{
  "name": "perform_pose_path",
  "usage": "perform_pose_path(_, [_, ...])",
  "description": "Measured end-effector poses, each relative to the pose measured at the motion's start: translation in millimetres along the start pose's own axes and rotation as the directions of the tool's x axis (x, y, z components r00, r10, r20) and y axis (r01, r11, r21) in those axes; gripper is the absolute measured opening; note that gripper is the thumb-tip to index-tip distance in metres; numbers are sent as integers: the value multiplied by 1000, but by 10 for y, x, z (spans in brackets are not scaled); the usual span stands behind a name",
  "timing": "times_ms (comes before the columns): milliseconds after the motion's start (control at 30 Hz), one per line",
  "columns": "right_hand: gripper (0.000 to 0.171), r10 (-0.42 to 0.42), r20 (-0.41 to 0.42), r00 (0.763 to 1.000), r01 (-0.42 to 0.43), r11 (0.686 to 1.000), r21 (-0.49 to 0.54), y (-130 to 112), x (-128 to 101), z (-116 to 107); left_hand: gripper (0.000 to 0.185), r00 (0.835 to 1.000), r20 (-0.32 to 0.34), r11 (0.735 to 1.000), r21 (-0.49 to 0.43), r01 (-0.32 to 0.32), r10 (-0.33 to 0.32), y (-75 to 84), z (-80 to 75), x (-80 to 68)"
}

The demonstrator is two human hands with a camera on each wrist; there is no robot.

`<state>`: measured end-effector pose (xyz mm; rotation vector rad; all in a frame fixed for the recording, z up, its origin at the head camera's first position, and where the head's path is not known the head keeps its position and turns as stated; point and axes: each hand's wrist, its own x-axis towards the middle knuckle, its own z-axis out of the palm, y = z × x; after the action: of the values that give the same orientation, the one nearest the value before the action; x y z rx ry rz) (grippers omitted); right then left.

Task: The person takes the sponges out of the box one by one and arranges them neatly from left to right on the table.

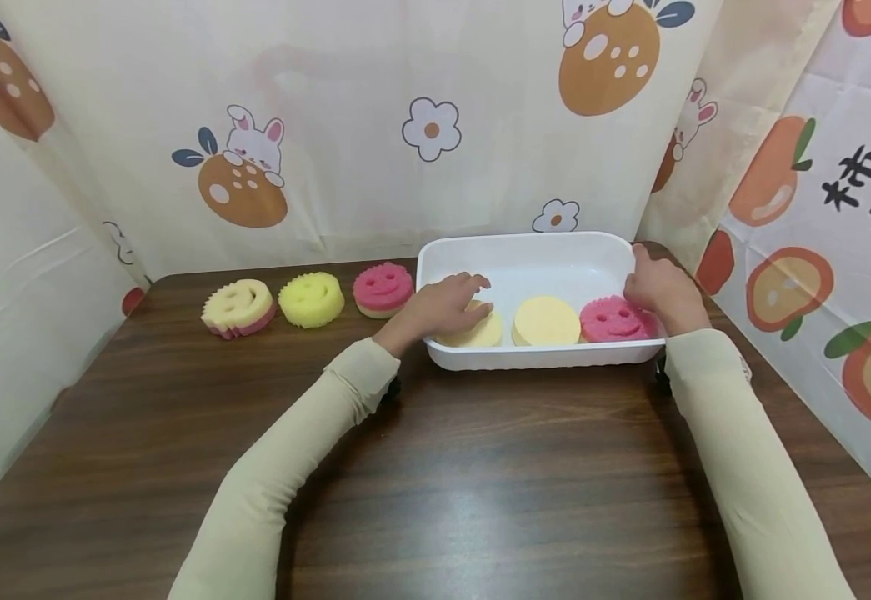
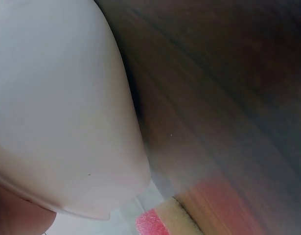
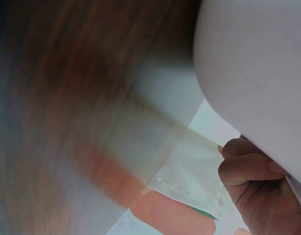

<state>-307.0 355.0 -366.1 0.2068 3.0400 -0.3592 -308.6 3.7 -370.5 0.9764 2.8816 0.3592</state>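
A white rectangular tray point(image 1: 540, 358) stands on the table against the back curtain, with three round sponges along its near side. My left hand point(image 1: 443, 307) reaches over the left rim, fingers spread and loosely bent above the left cream sponge point(image 1: 483, 332), partly covering it. In the middle lies a plain cream sponge point(image 1: 546, 321), and to its right a pink smiley sponge point(image 1: 615, 320). With curled fingers my right hand point(image 1: 660, 290) grips the tray's right rim; the right wrist view shows the bent fingers point(image 3: 245, 166) at the tray wall.
Left of the tray, three smiley sponges stand in a row: a cream-and-pink one point(image 1: 240, 304), a yellow one point(image 1: 311, 300) and a pink-topped one point(image 1: 382, 287). The dark wooden table point(image 1: 435, 483) is bounded by printed curtains point(image 1: 352, 125) at the back and sides.
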Motion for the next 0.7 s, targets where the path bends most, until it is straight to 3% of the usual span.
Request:
perform_pose_path(433, [72, -4, 3, 1000, 4, 1000, 7, -16, -17, -34, 50, 1000, 11, 995, 101, 3, -4, 3, 21, -2])
perform_pose_path(700, [73, 15, 18, 1000, -15, 1000, 21, -7, -14, 0, 53, 999, 45, 995, 99, 18, -23, 13, 33, -11])
